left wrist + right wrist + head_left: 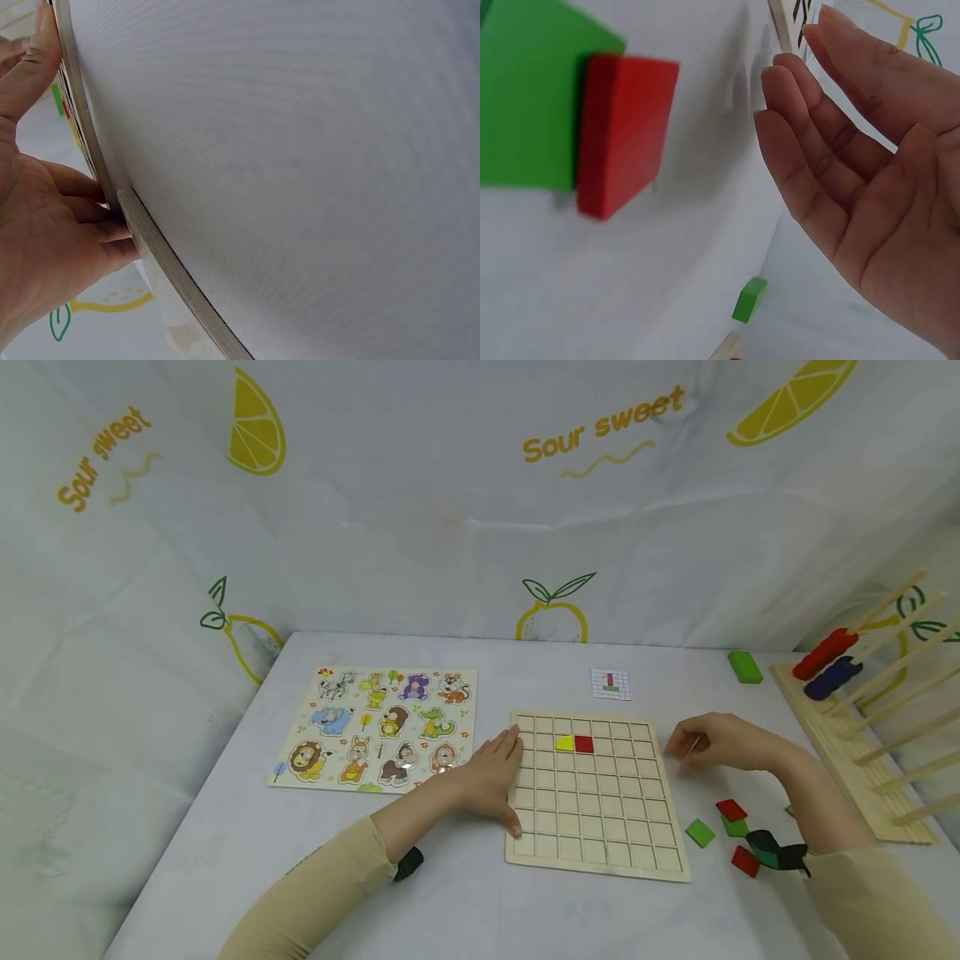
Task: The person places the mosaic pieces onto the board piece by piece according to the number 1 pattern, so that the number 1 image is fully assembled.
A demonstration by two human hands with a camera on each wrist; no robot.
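Note:
A wooden grid board [600, 827] lies flat, with a yellow round-cornered piece [565, 743] beside a red square tile [584, 744] in an upper row. My left hand [489, 781] rests along the board's left edge, fingers extended and thumb spread toward me. Just off the right edge hovers my right hand [712, 742], its fingers loosely bent; in the right wrist view nothing shows between them. Loose tiles lie below that hand: a green tile [701, 833], a red tile [731, 810] overlapping another green one, and a red tile [746, 862] nearer me.
Behind the board is a small pattern card [611, 684]. An animal puzzle board [468, 714] lies at the left, close to my left hand. At the right stands a wooden rack [855, 760] with upright pegs and red and blue beads, a green block [745, 667] near its far end.

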